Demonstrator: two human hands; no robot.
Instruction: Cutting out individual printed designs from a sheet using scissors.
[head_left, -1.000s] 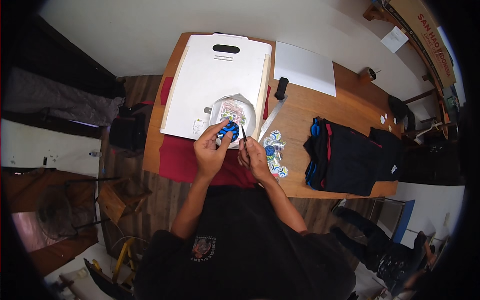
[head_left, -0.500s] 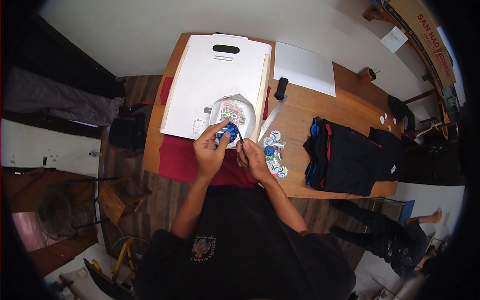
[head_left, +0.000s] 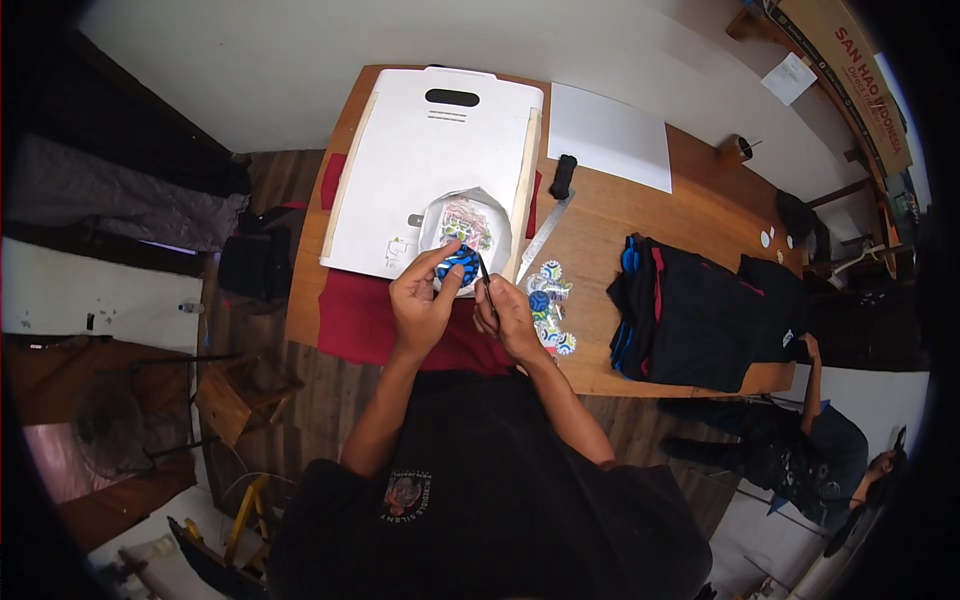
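My left hand [head_left: 420, 303] pinches a round blue piece with a black pattern [head_left: 457, 266] between thumb and fingers. Close to its right edge is a slim dark pointed tool [head_left: 484, 272], held in my closed right hand [head_left: 510, 318]; whether it is scissors or tweezers I cannot make out. Just beneath both hands sits a white, paper-like bowl [head_left: 504, 222] with pinkish and green scraps inside. It rests on the near part of a large white panel [head_left: 440, 150].
Right of my hands lie several round printed cutouts [head_left: 547, 308], a metal ruler [head_left: 543, 235] and a black bundle [head_left: 563, 176]. Folded black garments [head_left: 700, 320] are stacked at the right, where another person [head_left: 800, 440] reaches in. Red cloth [head_left: 350, 318] hangs over the near table edge.
The other person has come closer on the right, and their arm now reaches to the garments. My hands have barely moved; the dark tool has shifted slightly beside the blue piece.
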